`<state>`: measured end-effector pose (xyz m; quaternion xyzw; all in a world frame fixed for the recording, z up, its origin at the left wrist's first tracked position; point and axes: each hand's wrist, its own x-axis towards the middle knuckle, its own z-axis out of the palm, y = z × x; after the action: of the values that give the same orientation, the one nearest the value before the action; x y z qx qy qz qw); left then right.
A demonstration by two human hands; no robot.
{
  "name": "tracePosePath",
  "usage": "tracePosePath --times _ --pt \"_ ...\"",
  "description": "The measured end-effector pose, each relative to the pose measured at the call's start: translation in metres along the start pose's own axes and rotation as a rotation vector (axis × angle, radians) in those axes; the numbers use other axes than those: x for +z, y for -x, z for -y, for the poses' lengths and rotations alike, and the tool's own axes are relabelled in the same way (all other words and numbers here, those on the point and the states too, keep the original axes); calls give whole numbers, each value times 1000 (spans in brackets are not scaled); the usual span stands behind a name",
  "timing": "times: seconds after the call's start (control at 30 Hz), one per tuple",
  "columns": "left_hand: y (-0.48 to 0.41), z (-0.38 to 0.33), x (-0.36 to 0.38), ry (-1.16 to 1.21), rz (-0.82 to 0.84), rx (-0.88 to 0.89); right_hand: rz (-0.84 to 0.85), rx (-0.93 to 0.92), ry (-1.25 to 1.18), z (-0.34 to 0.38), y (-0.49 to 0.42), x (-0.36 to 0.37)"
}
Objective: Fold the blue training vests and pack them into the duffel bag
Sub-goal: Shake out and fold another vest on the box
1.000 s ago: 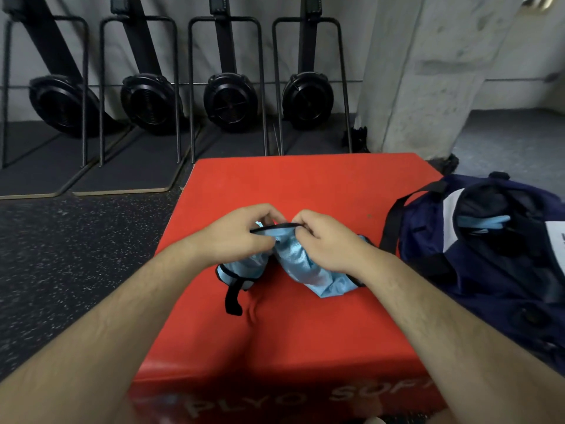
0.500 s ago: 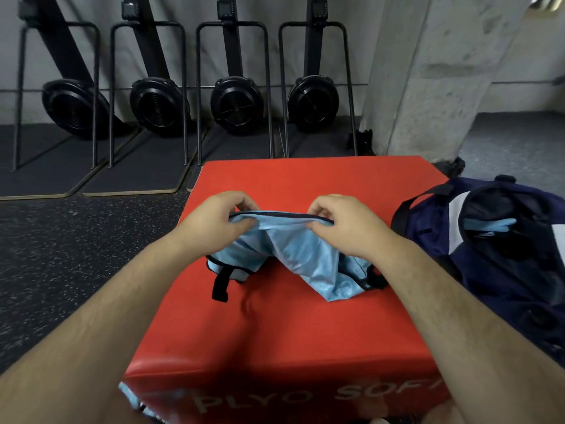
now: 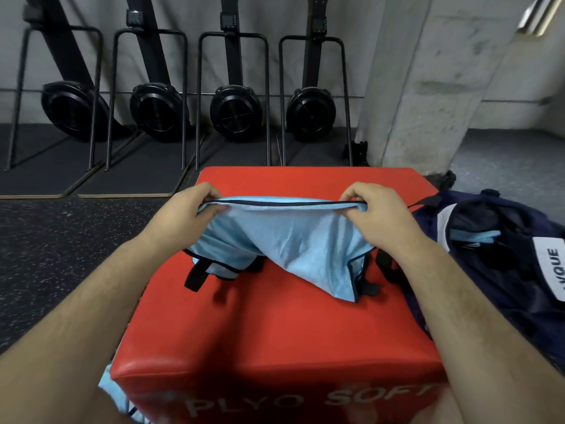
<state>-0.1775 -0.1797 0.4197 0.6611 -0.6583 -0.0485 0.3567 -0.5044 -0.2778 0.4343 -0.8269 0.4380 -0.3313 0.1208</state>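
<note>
Pinching trimmed edge of vest [image 3: 293, 240] in left hand [image 3: 183, 217] and right hand [image 3: 371, 217], stretched taut toward far edge of box [image 3: 275, 332]; likely squaring for folding.

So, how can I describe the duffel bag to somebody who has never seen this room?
Find the big red box in front of the grey concrete pillar. The duffel bag sits at its right side. It is the only dark navy thing there, open on top, with a white label.
</note>
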Motion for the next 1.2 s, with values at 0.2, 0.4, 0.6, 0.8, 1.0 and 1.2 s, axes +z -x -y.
tracePosePath --times 0.2,0.4,0.6,0.8,1.0,1.2 --pt "5 -1 -4 -24 77 29 27 28 -65 -2 3 -6" --pt "16 7 17 -46 528 0 723 180 132 -13 21 0" --pt "24 25 45 -137 895 -77 930 294 217 -26 28 21" --pt "18 33 51 -53 831 -196 911 314 200 -30 23 38" --pt "5 36 70 2 537 -41 839 275 211 -28 17 54" --pt "-2 35 82 -67 598 -43 698 260 238 -25 11 67"
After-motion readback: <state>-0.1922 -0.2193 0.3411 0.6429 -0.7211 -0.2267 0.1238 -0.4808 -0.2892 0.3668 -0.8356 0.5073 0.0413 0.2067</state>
